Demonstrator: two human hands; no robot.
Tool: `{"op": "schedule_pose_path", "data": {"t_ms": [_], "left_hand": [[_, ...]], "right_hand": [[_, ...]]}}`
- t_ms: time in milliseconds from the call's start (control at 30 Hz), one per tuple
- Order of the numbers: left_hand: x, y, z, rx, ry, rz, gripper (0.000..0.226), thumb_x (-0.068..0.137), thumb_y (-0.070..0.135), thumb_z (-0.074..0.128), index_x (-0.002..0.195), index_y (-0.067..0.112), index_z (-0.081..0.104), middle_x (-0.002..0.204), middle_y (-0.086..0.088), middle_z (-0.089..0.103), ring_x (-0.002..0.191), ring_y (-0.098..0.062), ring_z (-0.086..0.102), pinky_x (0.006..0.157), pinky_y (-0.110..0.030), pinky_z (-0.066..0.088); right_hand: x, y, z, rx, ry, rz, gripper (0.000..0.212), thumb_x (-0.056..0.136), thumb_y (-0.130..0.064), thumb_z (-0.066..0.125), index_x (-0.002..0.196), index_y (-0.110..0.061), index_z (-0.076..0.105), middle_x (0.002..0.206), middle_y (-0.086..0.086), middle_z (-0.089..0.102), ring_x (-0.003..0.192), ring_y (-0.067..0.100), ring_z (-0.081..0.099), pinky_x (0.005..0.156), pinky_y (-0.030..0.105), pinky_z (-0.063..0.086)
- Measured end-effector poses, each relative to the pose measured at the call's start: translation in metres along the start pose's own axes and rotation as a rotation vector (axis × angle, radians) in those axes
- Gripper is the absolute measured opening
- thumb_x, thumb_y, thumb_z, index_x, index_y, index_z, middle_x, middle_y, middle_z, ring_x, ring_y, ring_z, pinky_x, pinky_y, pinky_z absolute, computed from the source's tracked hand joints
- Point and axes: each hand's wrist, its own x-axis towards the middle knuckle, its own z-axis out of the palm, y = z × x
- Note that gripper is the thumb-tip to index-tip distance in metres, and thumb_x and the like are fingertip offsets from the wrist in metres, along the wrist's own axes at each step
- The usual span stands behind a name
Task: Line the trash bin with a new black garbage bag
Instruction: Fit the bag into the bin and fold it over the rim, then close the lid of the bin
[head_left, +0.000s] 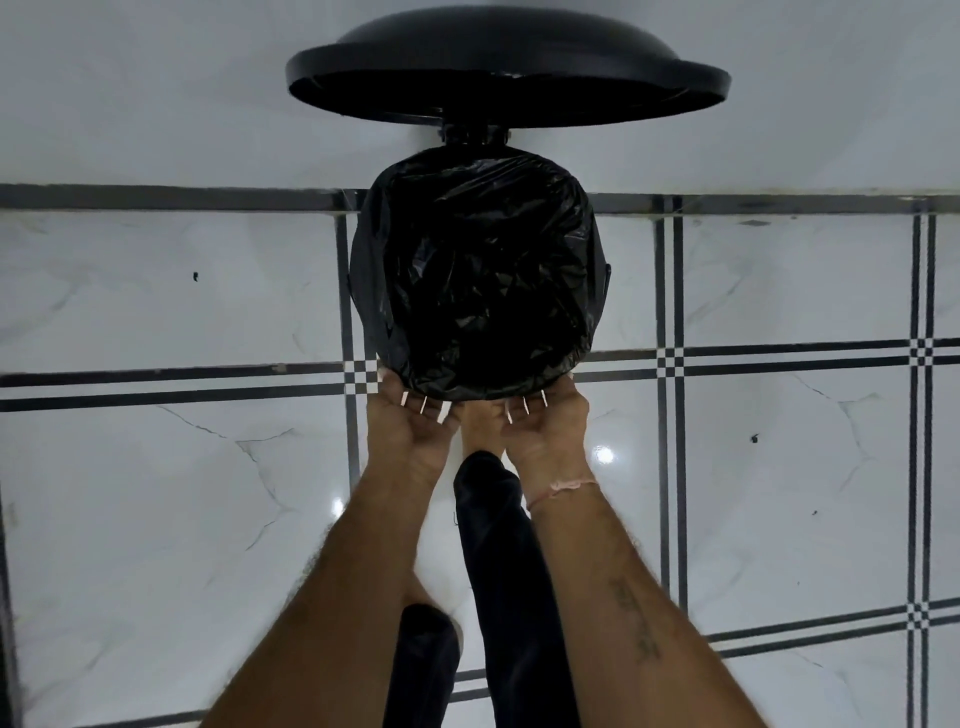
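Observation:
A round black trash bin stands on the tiled floor, seen from above, with its lid (509, 67) swung up and back. A shiny black garbage bag (475, 270) fills the opening and folds over the rim, hiding the bin body. My left hand (410, 421) and right hand (545, 421) sit side by side at the near edge of the rim, palms turned up. Their fingers curl under the bag's folded edge, with the fingertips hidden beneath it.
The floor (182, 493) is glossy white marble-look tile with black grid lines. My leg in dark trousers (498, 571) and foot reach to the bin's base between my forearms. A white wall (156, 93) rises behind the bin.

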Motion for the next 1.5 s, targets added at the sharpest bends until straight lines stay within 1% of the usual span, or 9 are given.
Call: {"op": "schedule_pose_path", "data": {"t_ms": [133,433,567,667,833,967,1133,1267,1500], "left_hand": [[0.01,0.009,0.003,-0.006,0.031,0.023,0.024,0.106,0.014,0.049,0.092,0.013,0.069,0.092,-0.001,0.07,0.084,-0.015,0.067,0.069,-0.029,0.06],[0.022,0.033,0.001,0.091,0.036,-0.087,0.024,0.108,0.011,0.048,0.096,0.006,0.068,0.078,-0.008,0.079,0.086,-0.019,0.07,0.058,-0.028,0.063],[0.021,0.036,-0.003,0.048,-0.015,0.019,0.031,0.107,0.027,0.052,0.095,0.01,0.074,0.097,-0.007,0.079,0.098,-0.021,0.073,0.074,-0.034,0.065],[0.017,0.042,0.001,0.062,-0.054,0.013,0.046,0.095,0.055,0.063,0.09,0.013,0.082,0.109,-0.006,0.08,0.11,-0.025,0.074,0.093,-0.043,0.059],[0.021,0.059,0.021,0.155,-0.089,-0.052,0.039,0.096,0.042,0.069,0.124,0.016,0.073,0.125,-0.006,0.074,0.114,-0.03,0.073,0.092,-0.049,0.06],[0.021,0.065,0.029,0.217,-0.109,-0.115,0.044,0.103,0.035,0.057,0.143,0.017,0.061,0.141,-0.006,0.065,0.13,-0.028,0.062,0.11,-0.045,0.05],[0.018,0.069,0.032,0.23,-0.014,-0.157,0.024,0.1,0.025,0.06,0.115,0.011,0.073,0.123,-0.003,0.073,0.108,-0.023,0.073,0.08,-0.039,0.062],[0.01,0.063,0.03,0.166,0.054,-0.052,0.032,0.108,0.036,0.05,0.123,0.013,0.066,0.132,-0.006,0.068,0.122,-0.025,0.066,0.088,-0.042,0.058],[-0.018,0.06,0.033,0.224,0.104,0.027,0.037,0.107,0.045,0.046,0.1,0.014,0.065,0.111,-0.003,0.064,0.099,-0.02,0.065,0.093,-0.044,0.057]], "right_hand": [[0.012,-0.027,0.006,0.027,-0.076,-0.041,0.023,0.101,-0.031,0.061,0.096,-0.013,0.074,0.112,0.008,0.072,0.102,0.025,0.07,0.085,0.041,0.063],[0.041,-0.064,0.019,-0.162,-0.282,-0.025,0.045,0.105,-0.016,0.049,0.147,-0.005,0.058,0.148,0.016,0.061,0.138,0.033,0.058,0.121,0.048,0.041],[0.044,-0.069,0.017,-0.182,-0.301,-0.023,0.045,0.105,-0.018,0.05,0.149,-0.007,0.057,0.148,0.016,0.061,0.138,0.033,0.058,0.12,0.049,0.042],[0.046,-0.074,0.019,-0.212,-0.273,0.045,0.04,0.105,-0.025,0.05,0.138,-0.009,0.068,0.142,0.015,0.067,0.134,0.033,0.061,0.118,0.05,0.043],[0.042,-0.078,0.027,-0.262,-0.209,0.104,0.048,0.103,-0.042,0.054,0.085,-0.011,0.086,0.103,0.013,0.082,0.101,0.034,0.078,0.1,0.05,0.056],[0.041,-0.077,0.031,-0.247,-0.182,0.113,0.04,0.103,-0.036,0.05,0.123,-0.012,0.075,0.118,0.016,0.076,0.126,0.035,0.065,0.113,0.049,0.049],[0.041,-0.081,0.034,-0.244,-0.2,0.115,0.045,0.105,-0.037,0.048,0.141,-0.015,0.066,0.137,0.015,0.069,0.133,0.034,0.061,0.115,0.048,0.046],[0.041,-0.077,0.032,-0.247,-0.187,0.061,0.055,0.112,-0.046,0.033,0.15,-0.014,0.056,0.15,0.015,0.059,0.142,0.034,0.052,0.124,0.049,0.036],[0.017,-0.079,0.025,-0.415,-0.016,-0.134,0.041,0.113,-0.032,0.04,0.135,-0.002,0.058,0.132,0.016,0.065,0.102,0.026,0.069,0.085,0.04,0.059]]}}
